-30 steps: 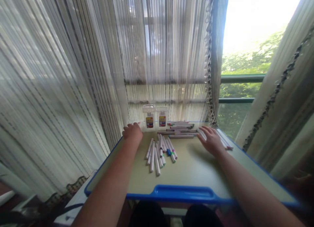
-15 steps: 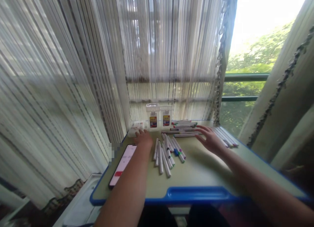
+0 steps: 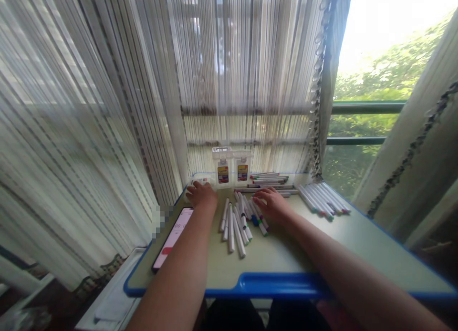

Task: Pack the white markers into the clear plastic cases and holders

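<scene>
My left hand rests over a clear plastic case lying at the back left of the table, its fingers apart and partly covering the case. My right hand reaches over the right side of a loose pile of white marker pens, fingers stretched out and apart. Its fingertips are close to the pens at the top of the pile; whether they touch is hard to see. One pen in the pile shows a blue cap.
Two upright clear cases with labels stand at the back. Several markers lie crosswise beside them, and a row of markers lies at the right. A phone lies under my left forearm. The table has a blue rim.
My right hand has moved left, from the row of pens at the right to the middle pile. My left hand has shifted slightly further over the plastic case.
</scene>
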Motion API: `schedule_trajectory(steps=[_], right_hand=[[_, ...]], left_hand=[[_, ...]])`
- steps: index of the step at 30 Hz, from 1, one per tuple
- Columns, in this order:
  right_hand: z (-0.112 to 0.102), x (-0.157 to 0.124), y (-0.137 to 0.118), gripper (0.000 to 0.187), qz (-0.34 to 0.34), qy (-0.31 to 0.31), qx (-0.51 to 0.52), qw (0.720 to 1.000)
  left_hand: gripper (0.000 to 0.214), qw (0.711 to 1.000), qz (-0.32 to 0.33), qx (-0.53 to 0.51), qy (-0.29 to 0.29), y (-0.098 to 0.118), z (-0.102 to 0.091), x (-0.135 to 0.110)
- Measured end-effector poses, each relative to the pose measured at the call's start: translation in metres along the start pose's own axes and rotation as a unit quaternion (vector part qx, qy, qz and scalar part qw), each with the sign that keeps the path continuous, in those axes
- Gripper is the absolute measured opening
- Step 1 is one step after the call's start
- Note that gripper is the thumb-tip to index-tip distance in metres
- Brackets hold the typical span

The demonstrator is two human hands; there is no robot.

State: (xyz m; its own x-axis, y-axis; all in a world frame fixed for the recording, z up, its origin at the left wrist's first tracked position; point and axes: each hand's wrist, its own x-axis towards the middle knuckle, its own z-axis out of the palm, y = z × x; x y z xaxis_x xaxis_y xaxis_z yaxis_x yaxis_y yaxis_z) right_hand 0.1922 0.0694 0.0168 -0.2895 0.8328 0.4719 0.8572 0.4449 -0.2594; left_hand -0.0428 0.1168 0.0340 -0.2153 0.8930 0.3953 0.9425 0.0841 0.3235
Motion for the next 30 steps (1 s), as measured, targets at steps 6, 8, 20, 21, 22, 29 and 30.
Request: schedule_trajectory(steps=[6,8,20,21,22,29,30], right_hand=[[0.009,-0.006,0.008,0.044,-0.016,0.018,0.066,0.998],[0.009,-0.005,0.008,0.048,-0.006,0.032,0.084,0.996],[0.018,-0.008,-0.001,0.050,-0.046,0.004,0.201,0.978],[0.019,-0.008,-0.001,0.051,-0.041,0.000,0.204,0.978],[0.019,-0.009,0.000,0.051,-0.034,-0.003,0.206,0.978],[0.023,-0.009,0.010,0.061,0.024,-0.013,0.233,0.972],[0.023,-0.010,0.011,0.062,0.032,-0.015,0.234,0.972]], left_hand=[[0.079,0.986,-0.125,0.088,-0.064,0.011,-0.010,0.001],[0.070,0.977,-0.153,0.094,-0.111,0.012,-0.012,0.002],[0.058,0.986,-0.129,0.053,-0.093,0.006,-0.022,0.001],[0.061,0.987,-0.132,0.048,-0.075,0.006,-0.023,0.000],[0.067,0.988,-0.138,0.041,-0.050,0.006,-0.024,0.000],[0.093,0.973,-0.137,-0.011,0.188,0.016,-0.031,-0.011],[0.092,0.970,-0.127,-0.018,0.206,0.017,-0.033,-0.014]])
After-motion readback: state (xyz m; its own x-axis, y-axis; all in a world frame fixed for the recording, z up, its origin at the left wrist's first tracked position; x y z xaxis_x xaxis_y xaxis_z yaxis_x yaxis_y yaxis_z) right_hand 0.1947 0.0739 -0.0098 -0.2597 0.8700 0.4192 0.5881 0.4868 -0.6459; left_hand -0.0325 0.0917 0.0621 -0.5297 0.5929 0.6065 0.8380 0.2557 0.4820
